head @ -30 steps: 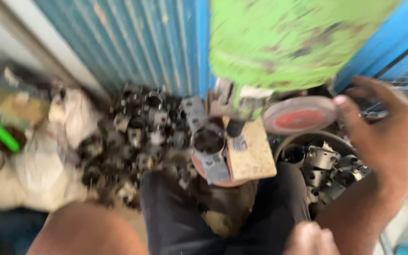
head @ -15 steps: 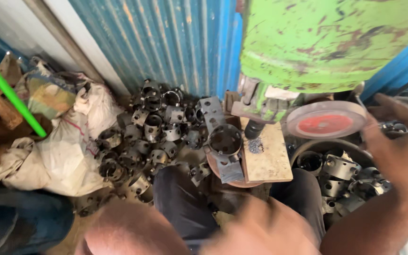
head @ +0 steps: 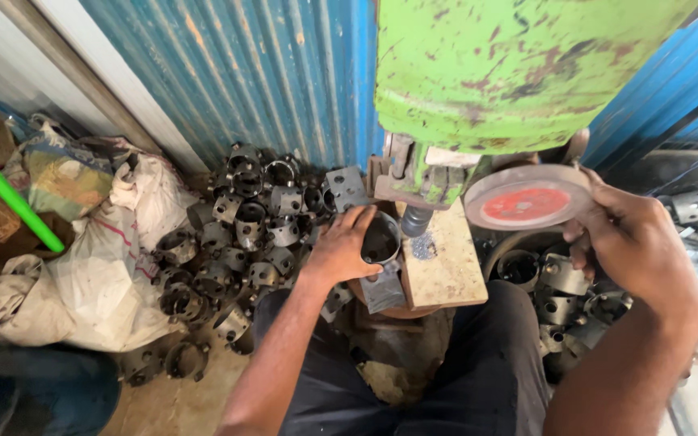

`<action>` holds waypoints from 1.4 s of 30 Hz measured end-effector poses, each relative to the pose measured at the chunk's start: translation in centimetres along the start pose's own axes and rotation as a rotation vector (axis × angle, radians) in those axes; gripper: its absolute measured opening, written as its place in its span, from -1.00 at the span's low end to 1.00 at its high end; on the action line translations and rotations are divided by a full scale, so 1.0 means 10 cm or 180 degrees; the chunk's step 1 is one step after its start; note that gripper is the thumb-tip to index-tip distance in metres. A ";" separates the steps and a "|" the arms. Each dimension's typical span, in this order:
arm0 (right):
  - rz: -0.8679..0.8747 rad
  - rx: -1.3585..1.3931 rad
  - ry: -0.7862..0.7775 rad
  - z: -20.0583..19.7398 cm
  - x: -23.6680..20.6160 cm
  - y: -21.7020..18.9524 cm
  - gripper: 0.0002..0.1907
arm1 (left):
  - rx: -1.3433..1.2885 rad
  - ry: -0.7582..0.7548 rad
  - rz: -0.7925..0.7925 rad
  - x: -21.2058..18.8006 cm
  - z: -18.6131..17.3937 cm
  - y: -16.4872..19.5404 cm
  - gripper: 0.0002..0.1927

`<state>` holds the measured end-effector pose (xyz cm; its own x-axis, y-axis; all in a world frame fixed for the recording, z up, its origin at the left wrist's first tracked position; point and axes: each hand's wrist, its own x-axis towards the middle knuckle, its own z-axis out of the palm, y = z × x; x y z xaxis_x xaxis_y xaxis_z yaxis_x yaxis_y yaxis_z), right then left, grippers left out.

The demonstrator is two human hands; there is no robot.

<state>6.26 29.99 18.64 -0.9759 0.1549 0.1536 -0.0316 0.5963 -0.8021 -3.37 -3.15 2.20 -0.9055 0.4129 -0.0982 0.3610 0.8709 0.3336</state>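
Note:
My left hand (head: 341,249) grips a dark metal ring part (head: 381,240) that sits on the wooden block (head: 444,266) under the tool of a green press machine (head: 510,73). My right hand (head: 632,242) holds the rim of the machine's round wheel with a red centre (head: 527,198). The press tool (head: 415,220) hangs just to the right of the ring part.
A heap of several similar dark metal ring parts (head: 236,234) lies on the floor to the left. More such parts (head: 559,282) fill a container at the right. White and patterned sacks (head: 98,258) lie at the far left, blue corrugated sheet (head: 244,73) behind.
My left hand has come up from the lower edge and closed on the ring part. My right hand has moved onto the wheel. The view has shifted and sharpened.

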 end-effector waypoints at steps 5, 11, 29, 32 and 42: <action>0.0406 0.0260 -0.0503 -0.08 0.27 -0.04 -0.80 | 0.0273 0.0112 -0.0782 0.09 0.10 0.16 0.28; 0.0767 0.0221 -0.0500 -0.02 0.33 -0.15 -0.78 | -0.0076 0.1241 -0.0915 0.14 0.46 0.24 0.22; 0.0584 -0.0109 -0.0522 -0.02 0.33 -0.21 -0.79 | -0.0486 0.0975 -0.1098 0.13 0.49 0.35 0.19; 0.0516 -0.0059 -0.0693 -0.08 0.38 -0.20 -0.85 | -0.0534 0.0986 -0.1133 0.11 0.50 0.36 0.20; 0.0398 -0.0322 -0.0641 -0.05 0.37 -0.18 -0.85 | -0.0504 0.1024 -0.1085 0.10 0.51 0.35 0.22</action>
<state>2.81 29.93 20.93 -0.9945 0.0783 -0.0693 0.1038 0.6596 -0.7444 -1.86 1.64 -1.48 -0.9981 -0.0135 0.0595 0.0164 0.8806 0.4736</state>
